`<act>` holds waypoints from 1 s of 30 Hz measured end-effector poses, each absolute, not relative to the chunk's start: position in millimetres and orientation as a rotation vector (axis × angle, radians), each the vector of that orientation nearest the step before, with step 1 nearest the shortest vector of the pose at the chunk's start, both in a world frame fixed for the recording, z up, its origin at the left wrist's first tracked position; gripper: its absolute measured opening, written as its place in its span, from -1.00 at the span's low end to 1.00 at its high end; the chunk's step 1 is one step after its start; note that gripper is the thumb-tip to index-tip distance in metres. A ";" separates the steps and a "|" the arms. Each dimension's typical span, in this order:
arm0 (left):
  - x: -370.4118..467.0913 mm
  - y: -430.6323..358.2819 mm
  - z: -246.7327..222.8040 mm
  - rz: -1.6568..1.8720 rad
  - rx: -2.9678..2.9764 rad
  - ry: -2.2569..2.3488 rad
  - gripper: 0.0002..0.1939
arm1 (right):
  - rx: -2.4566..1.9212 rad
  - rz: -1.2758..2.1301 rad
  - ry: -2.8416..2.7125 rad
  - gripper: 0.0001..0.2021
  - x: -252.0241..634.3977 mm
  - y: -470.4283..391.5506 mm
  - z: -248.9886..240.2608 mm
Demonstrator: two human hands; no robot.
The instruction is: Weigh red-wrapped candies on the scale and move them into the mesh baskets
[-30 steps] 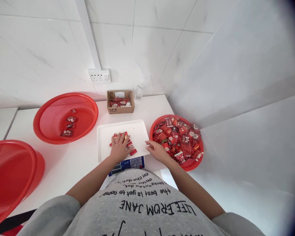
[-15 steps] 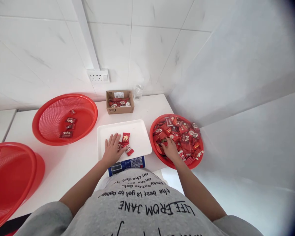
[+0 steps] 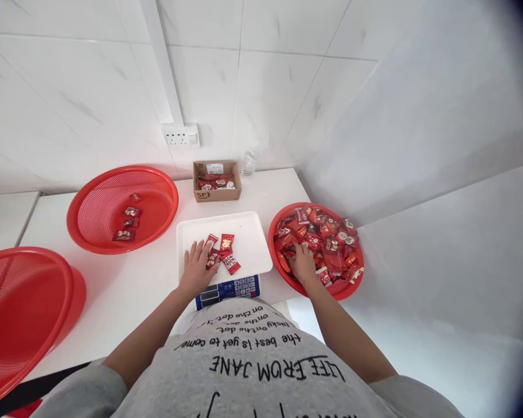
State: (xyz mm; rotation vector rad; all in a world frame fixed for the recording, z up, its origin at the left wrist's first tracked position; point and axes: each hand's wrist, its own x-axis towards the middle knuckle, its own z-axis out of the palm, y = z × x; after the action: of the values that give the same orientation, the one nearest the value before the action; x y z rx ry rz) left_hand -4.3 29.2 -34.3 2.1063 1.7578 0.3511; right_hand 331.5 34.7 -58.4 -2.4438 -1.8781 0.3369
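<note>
My left hand [image 3: 195, 271] lies on the white scale tray [image 3: 255, 255] with its fingers spread. Its fingertips touch or overlap a few small red wrapped packets at the tray's middle. To the right of those fingers lie a red packet with gold print [image 3: 227, 242] and a red-and-white one [image 3: 232, 264]. My right hand [image 3: 303, 265] reaches into the left side of a red basket [image 3: 272, 255] heaped with red wrapped packets [image 3: 331, 255]. Its fingers are curled down among them; what they hold, if anything, is hidden.
Below the tray shows the scale's blue keypad [image 3: 246, 287]. Behind stand a small cardboard box [image 3: 218, 196] of red packets and a clear plastic bottle [image 3: 249, 163]. At left are a red basket [image 3: 76, 232] with several packets and another red basket [image 3: 67, 313].
The view has shifted slightly, so the things on the table sit a little further right. My right hand's fingers are sunk lower among the packets. My left hand stays on the tray.
</note>
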 end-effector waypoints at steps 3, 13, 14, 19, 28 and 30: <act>-3.7 28.2 -35.7 0.351 2.105 1.743 -0.39 | -2.434 0.341 -1.866 -0.52 331.1 31.8 -60.8; -2.9 25.0 -34.5 0.288 2.158 1.724 -0.55 | -2.391 0.428 -1.801 -0.51 330.8 29.3 -65.8; -3.0 24.1 -34.6 0.295 2.160 1.724 -0.56 | -2.392 0.423 -1.800 -0.51 330.8 29.1 -66.4; -2.1 20.0 -35.9 0.352 2.155 1.742 -0.65 | -2.367 0.411 -1.817 -0.51 331.9 27.6 -59.6; -3.0 30.9 -37.3 0.338 2.155 1.742 -0.50 | -1.924 0.569 -1.929 -0.65 260.0 60.9 -6.7; -3.9 32.9 -37.5 0.324 2.153 1.737 -0.50 | -1.920 0.812 -1.972 -0.60 227.9 69.1 -5.6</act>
State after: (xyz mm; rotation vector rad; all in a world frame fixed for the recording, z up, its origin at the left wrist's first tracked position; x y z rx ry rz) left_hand -3.9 32.9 -37.5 2.1532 1.7375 0.3238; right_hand 227.9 69.1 -5.6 -1.9197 -1.9719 0.8116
